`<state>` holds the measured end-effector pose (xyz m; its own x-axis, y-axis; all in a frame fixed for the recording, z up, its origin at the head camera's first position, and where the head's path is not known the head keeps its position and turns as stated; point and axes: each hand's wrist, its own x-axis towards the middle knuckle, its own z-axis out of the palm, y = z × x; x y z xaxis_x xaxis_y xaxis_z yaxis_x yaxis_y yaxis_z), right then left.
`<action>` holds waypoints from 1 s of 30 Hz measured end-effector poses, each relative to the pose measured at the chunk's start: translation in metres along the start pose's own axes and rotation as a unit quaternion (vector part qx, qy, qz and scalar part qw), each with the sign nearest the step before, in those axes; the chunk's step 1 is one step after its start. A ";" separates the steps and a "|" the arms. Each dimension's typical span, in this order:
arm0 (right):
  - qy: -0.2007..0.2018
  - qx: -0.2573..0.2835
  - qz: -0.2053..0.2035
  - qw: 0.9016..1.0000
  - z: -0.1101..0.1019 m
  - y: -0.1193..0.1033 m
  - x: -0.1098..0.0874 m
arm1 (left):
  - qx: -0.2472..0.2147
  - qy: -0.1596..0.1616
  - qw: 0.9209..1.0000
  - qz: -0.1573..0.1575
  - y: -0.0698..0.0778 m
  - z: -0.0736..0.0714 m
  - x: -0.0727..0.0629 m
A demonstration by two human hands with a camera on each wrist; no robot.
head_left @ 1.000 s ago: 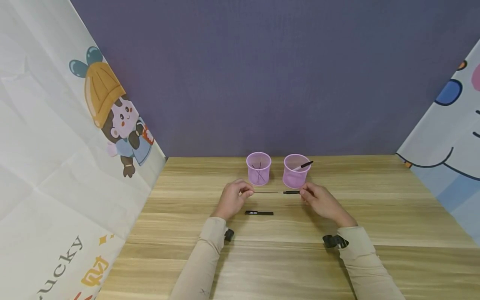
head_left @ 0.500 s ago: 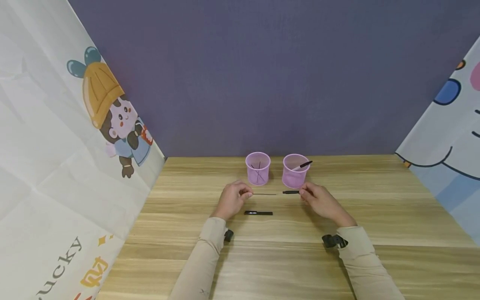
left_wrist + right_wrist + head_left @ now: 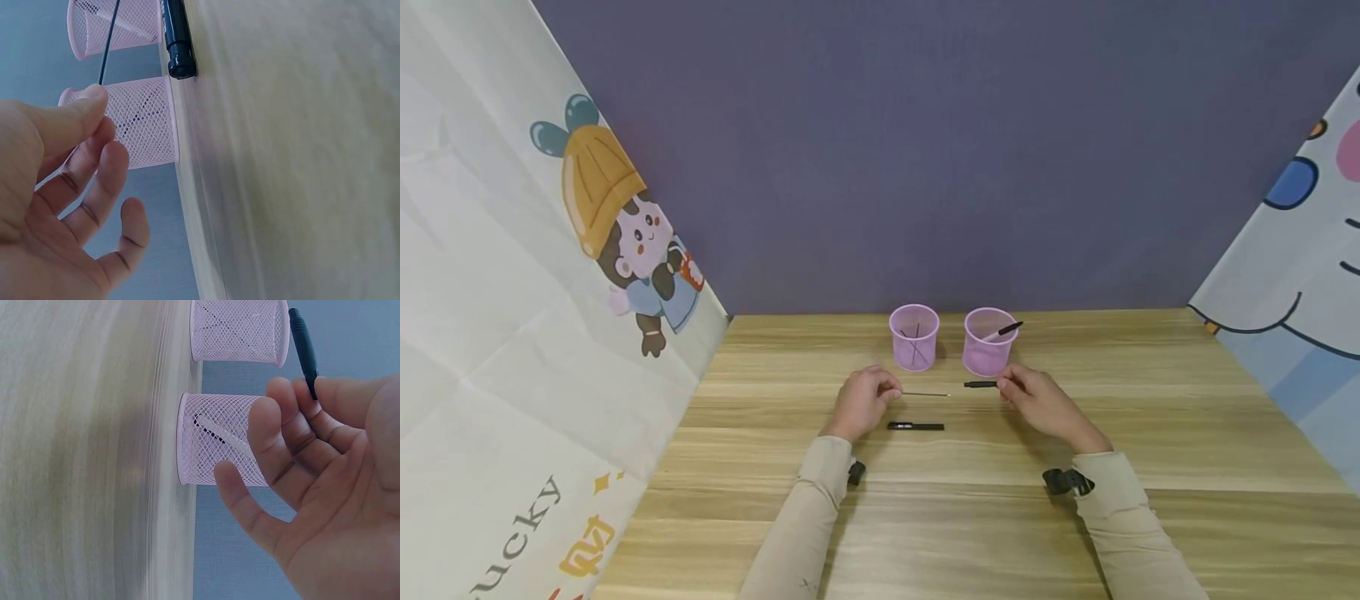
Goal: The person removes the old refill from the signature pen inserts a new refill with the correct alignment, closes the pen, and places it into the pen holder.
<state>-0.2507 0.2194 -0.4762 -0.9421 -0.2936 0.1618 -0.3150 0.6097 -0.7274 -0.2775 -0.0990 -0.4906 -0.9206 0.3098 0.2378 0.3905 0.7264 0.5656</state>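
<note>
Left hand (image 3: 861, 402) pinches thin dark refill rod (image 3: 927, 394), right hand (image 3: 1037, 403) pinches short black pen piece (image 3: 981, 384); both lie on one left-right axis, tips apart, just before the right pink mesh cup (image 3: 989, 342).

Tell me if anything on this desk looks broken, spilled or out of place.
Nothing is spilled. The one odd thing is a pen in two parts: the left hand pinches a thin refill, the right hand pinches a short black tip piece, with a gap between them. A black barrel lies loose on the table. Both mesh cups stand upright.
</note>
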 end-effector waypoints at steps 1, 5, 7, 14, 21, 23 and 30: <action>0.000 0.000 0.000 1.000 0.000 0.000 0.000 | 0.002 -0.001 1.000 0.000 0.000 0.000 0.000; -0.001 0.000 -0.001 1.000 0.000 0.000 0.000 | 0.013 -0.003 1.000 -0.002 -0.001 0.000 0.000; -0.002 -0.001 -0.001 1.000 0.000 0.000 0.001 | 0.019 -0.005 1.000 -0.001 -0.002 0.000 0.001; -0.002 -0.004 0.004 1.000 0.000 0.000 0.001 | 0.044 -0.007 0.999 -0.002 -0.005 0.002 0.001; -0.004 -0.009 0.007 1.000 0.000 0.000 0.001 | 0.058 -0.015 0.998 -0.012 -0.007 0.002 0.000; -0.004 -0.010 0.006 1.000 0.000 0.000 0.000 | 0.061 -0.019 0.998 -0.014 -0.007 0.002 0.000; -0.003 -0.013 0.002 1.000 0.001 0.000 0.000 | 0.062 -0.036 0.997 -0.024 -0.008 0.000 -0.001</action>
<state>-0.2508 0.2187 -0.4765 -0.9427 -0.2953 0.1555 -0.3144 0.6298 -0.7103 -0.2795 -0.1051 -0.4960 -0.9373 0.3127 0.1540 0.3478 0.8104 0.4714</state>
